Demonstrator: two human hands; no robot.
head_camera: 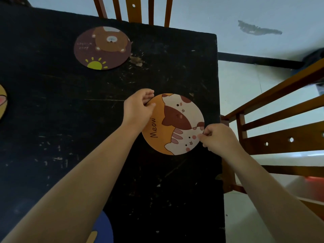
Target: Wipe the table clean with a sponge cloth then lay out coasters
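A blue coaster (103, 228) lies at the near desk (52, 120) edge, under the left forearm. Further out, the right hand (217, 137) pinches the right rim of the orange cat coaster (172, 123) with curled fingers (201, 135), and the left hand (138, 109) pinches its far-left rim. Left of the fingers, a coaster sliver (2, 102) shows at the frame edge. Beyond them rests a brown bear coaster (102, 48), then chair backs (133, 9).

We are looking down at a scuffed black table (52, 120), and four round coasters are lying on it. A brown bear coaster (102, 48) is sitting far from us, an orange "Meow" cat coaster (172, 123) near the right edge, a blue coaster (103, 228) closest to us, and another coaster (2, 100) is peeking in at the left edge.
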